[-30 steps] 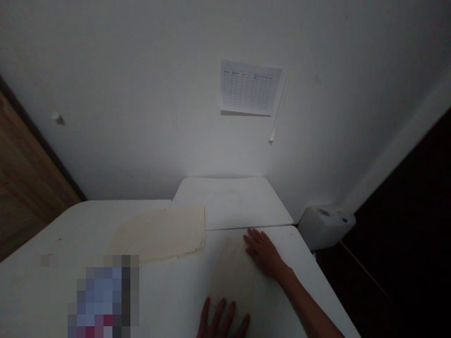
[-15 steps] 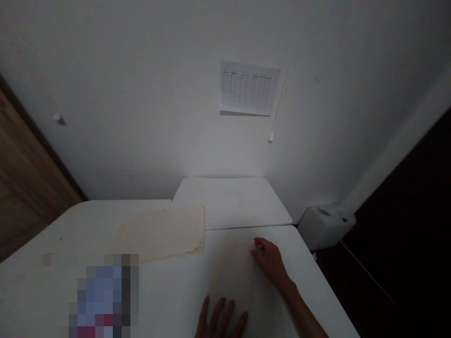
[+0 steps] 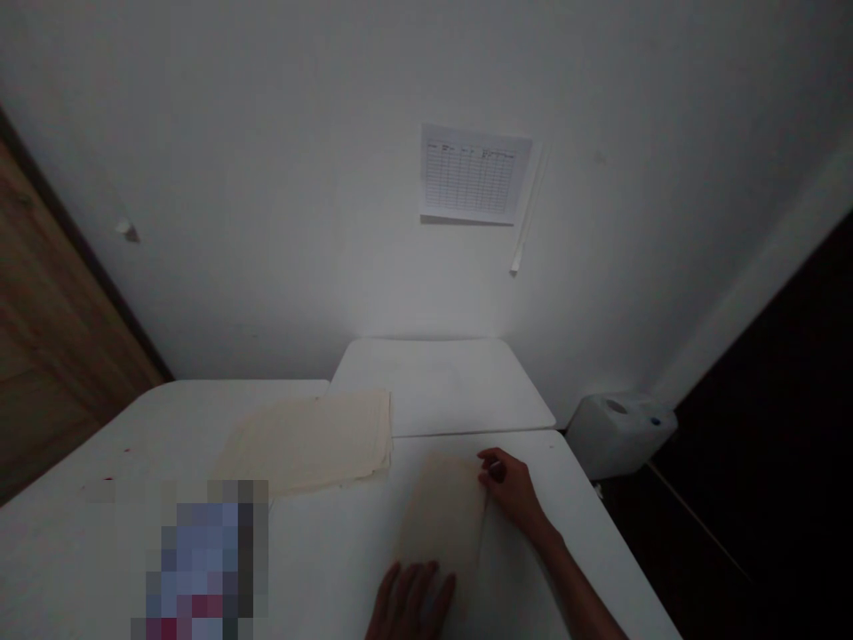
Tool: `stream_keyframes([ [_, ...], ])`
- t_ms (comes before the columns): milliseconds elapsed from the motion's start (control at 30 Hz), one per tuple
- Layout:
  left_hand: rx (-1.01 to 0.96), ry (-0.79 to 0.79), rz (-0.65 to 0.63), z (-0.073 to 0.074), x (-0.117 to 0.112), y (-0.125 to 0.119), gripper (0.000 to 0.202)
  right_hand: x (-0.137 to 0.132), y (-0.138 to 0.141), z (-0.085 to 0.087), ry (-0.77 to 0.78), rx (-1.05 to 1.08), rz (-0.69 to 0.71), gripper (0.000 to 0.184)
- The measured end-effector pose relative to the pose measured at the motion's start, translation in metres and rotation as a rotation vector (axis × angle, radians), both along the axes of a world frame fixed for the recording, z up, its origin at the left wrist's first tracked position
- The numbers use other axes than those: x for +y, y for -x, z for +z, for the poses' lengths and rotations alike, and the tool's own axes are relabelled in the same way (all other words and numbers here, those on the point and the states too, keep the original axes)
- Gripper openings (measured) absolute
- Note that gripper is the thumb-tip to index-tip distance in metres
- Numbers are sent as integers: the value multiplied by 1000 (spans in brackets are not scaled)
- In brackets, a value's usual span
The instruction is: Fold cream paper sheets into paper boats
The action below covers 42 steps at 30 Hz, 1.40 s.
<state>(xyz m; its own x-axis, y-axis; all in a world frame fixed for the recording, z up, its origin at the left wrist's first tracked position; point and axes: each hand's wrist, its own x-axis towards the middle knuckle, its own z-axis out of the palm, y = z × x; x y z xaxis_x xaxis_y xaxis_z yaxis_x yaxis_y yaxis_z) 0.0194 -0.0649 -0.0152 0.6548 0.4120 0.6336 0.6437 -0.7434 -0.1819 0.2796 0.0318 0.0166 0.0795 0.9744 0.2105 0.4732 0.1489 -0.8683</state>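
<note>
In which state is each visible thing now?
Thin beige rectangular sheet: spread out
Left hand: fingers extended over the sheet's near end
Right hand: fingers curled at the sheet's far-right corner, grip unclear
Pile of thin beige sheets: lying, edges uneven
White paper with printed grid: hanging on white wall
White plastic container: whether closed, unclear

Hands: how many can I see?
2: left hand on the near end of the pale sheet, right hand at its far right corner; the pixelated patch could hide more.
</note>
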Motion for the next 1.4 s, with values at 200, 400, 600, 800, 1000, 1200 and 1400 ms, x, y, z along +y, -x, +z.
stream_keyframes([
  [200, -537, 607, 262, 27, 38, 8, 40, 2, -10, 8, 37, 235, 111, 36],
  [400, -780, 1222, 95, 42, 89, 12, 35, 2, -9, 16, 43, 370, 102, 45],
  [600, -931, 1338, 76, 34, 93, 12, 44, 0, 1, 13, 61, 449, 83, 53],
  [800, -1091, 1389, 129, 27, 97, 13, 52, -10, 19, -2, 142, 421, 121, 45],
  [1000, -1127, 1421, 153, 26, 96, 18, 50, -14, 25, -10, 159, 390, 93, 39],
  [1200, -1122, 1392, 165, 29, 93, 19, 46, -17, 19, -11, 174, 385, 91, 37],
  [1400, -1134, 1378, 147, 34, 92, 17, 45, -18, 16, -13, 195, 408, 97, 41],
])
